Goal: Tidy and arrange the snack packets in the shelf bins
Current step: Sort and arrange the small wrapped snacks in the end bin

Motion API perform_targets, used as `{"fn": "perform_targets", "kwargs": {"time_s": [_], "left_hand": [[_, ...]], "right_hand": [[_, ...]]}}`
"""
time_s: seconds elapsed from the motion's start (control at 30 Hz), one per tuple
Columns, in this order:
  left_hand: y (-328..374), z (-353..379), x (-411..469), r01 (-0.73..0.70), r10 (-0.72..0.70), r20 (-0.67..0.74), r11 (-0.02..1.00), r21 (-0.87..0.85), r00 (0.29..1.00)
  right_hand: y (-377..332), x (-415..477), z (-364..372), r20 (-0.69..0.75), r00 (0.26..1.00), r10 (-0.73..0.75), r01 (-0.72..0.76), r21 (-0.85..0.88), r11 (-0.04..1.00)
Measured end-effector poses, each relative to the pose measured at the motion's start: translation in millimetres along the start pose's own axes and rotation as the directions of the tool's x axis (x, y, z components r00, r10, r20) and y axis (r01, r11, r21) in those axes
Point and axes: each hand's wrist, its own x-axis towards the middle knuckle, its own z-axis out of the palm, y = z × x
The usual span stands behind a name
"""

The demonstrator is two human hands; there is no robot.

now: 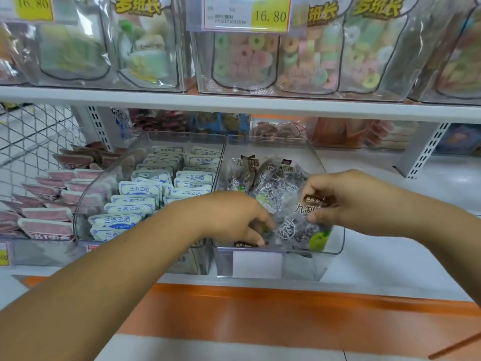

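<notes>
A clear plastic bin [335, 243] on the lower shelf holds several transparent packets of dark plums [268, 175] with black lettering and a green apple print. My right hand [346, 201] pinches the top edge of the front plum packet [294, 225] inside this bin. My left hand [234, 217] reaches into the bin's front left corner, fingers curled on the lower part of a plum packet. To the left, a second clear bin [86, 204] holds neat rows of white-and-blue packets [140, 191].
Pink packets [49, 212] lie stacked at far left beside a wire mesh basket [31, 142]. The upper shelf [234, 102] carries clear bins of ring candies [250, 58] with a yellow 16.80 price tag [270, 15]. Bare white shelf lies right of the plum bin. An orange floor strip runs below.
</notes>
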Motion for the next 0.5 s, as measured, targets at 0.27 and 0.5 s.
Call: {"fn": "perform_targets", "kwargs": {"time_s": [0.27, 0.5], "left_hand": [[-2, 1, 9, 0.034, -0.037, 0.036, 0.996, 0.084, 0.999], [0, -4, 12, 0.025, -0.025, -0.03, 1.0, -0.007, 0.999]], "right_hand": [[-1, -3, -6, -0.018, 1.0, 0.002, -0.002, -0.002, 1.0], [6, -2, -7, -0.075, 0.997, 0.008, -0.001, 0.086, 0.996]]}}
